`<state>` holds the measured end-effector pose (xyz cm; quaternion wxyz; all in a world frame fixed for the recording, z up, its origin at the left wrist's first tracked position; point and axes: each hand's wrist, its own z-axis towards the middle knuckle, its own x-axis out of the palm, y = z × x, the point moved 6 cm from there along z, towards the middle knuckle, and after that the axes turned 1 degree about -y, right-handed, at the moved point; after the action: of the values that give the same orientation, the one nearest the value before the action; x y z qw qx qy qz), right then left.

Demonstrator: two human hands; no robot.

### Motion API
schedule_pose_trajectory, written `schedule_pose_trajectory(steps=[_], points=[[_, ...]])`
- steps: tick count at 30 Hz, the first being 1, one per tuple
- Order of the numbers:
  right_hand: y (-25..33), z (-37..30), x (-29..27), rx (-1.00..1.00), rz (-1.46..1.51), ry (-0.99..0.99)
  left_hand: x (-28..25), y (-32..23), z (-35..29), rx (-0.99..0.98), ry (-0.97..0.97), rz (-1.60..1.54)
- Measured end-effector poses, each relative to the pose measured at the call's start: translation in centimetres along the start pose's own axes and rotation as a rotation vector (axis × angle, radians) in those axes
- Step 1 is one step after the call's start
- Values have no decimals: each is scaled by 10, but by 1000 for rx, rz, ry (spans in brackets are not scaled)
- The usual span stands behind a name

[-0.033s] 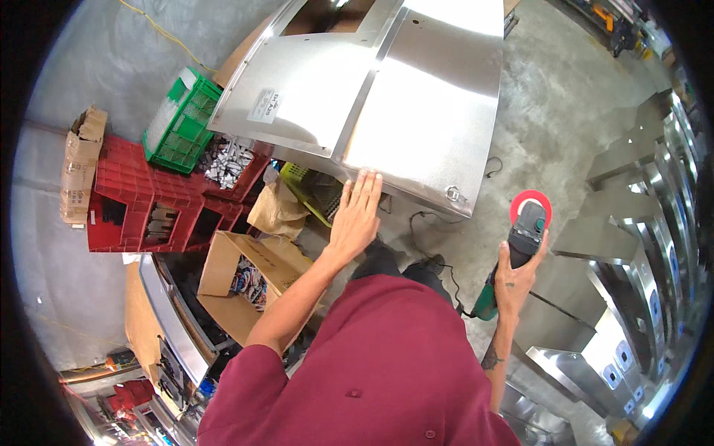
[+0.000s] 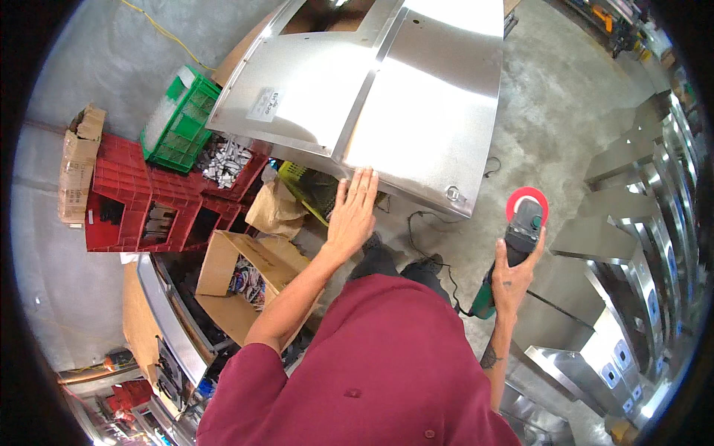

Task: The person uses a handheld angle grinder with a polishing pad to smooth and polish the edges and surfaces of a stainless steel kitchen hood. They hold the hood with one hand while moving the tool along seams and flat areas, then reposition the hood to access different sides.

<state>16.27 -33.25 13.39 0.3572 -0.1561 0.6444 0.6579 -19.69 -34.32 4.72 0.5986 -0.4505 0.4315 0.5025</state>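
My left hand lies with its fingers stretched out, the fingertips at the near edge of a large brushed-steel cabinet. It grips nothing. At the right, my right hand is wrapped round an angle grinder with a dark head and a green rear body. A red disc shows at the grinder's far end, apart from the steel. The cabinet has a rectangular opening at its far left, a lengthwise seam and a small round fitting near the closest right corner.
Red crates stand at the left, with a green basket on top. An open cardboard box holds coiled wires. A black cord crosses the floor by my feet. Several bent steel panels stand along the right.
The grinder and my right hand sit very slightly further left in the view. My left hand stays at the cabinet's edge.
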Motion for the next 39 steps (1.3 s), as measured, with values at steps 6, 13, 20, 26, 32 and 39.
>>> schedule_pose_trajectory(steps=[6, 13, 20, 26, 32, 39], points=[[54, -34, 57, -57, 24, 67, 14, 64, -43, -115, -143, -120], [121, -87, 168, 0, 197, 181, 112, 199, -162, -351, 105, -281], [190, -117, 257, -28, 238, 178, 204, 321, -313, -603, 607, -277], [223, -184, 320, 0, 167, 146, 245, 410, -455, -755, 854, -422], [228, -203, 351, 110, 187, 205, 272, 435, -498, -820, 851, -515], [239, -207, 368, -22, 149, 183, 285, 438, -490, -787, 724, -626]])
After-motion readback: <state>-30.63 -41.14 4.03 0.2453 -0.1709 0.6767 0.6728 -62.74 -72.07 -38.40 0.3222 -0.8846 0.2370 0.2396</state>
